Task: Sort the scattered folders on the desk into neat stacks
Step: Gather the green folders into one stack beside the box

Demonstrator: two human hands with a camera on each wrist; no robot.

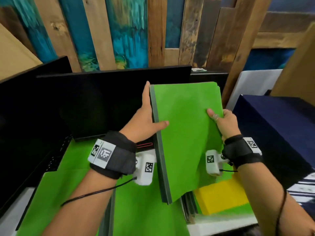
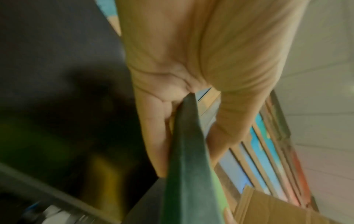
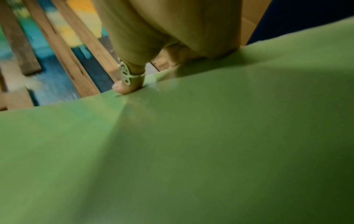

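the left hand (image 1: 144, 120) grips the bundle of bright green card folders with dark green spines (image 1: 185, 133) along its spine edge: thumb across the top cover, straight fingers laid along the spine side. the left wrist view confirms the dark spine seated in the fork between thumb and palm. the right hand (image 1: 225, 122) pinches the opposite long edge, ringed thumb pressed on the cover; its fingers go under the bundle and are out of sight. both hands are therefore clamped on the same bundle.

the bundle is held clear of the desk, tilted, far end raised toward the black monitor (image 1: 109, 99). several layered edges show at its far right corner, so it is more than one folder.

below it lie more green folders flat on the desk (image 1: 68, 193) to the near left, and a yellow folder (image 1: 219, 195) on a low pile at the near right edge.

step in hand, as judged: squaring and carrying a gathered green set. the sort appears partly done, since loose folders remain spread below.

next move calls for:
- tapping the edges level so the layers line up;
- lowering the bundle flat onto the green folders, spines on the same side;
- keeping both grips until the bundle is seated, as the layers may fan out.
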